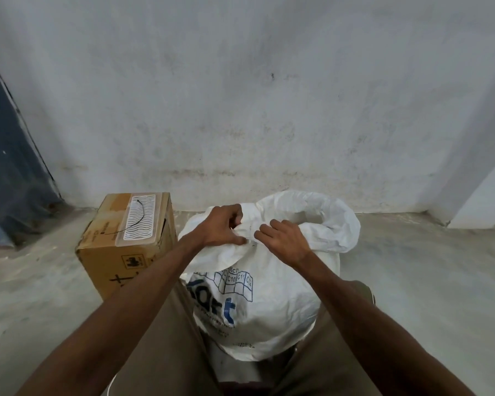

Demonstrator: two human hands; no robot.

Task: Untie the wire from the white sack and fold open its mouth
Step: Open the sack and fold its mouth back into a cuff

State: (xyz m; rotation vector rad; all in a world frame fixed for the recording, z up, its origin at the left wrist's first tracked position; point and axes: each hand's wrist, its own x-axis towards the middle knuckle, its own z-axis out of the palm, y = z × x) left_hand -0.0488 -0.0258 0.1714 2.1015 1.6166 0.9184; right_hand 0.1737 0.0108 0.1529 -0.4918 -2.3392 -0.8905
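A white sack point(272, 304) with blue print stands on the floor between my knees. Its mouth point(320, 212) is loose and partly spread open toward the wall. My left hand point(222, 227) grips the near rim of the sack's mouth at the left. Close beside it, my right hand point(283, 241) pinches the same bunched rim. A thin black wire point(139, 217) lies curved on top of the cardboard box, apart from the sack. What is inside the sack is hidden.
A brown cardboard box point(112, 252) with a white wavy label stands just left of the sack. A grey stained wall point(255, 95) runs close behind. A dark blue sheet point(9, 167) leans at the far left. Bare concrete floor point(426, 281) lies to the right.
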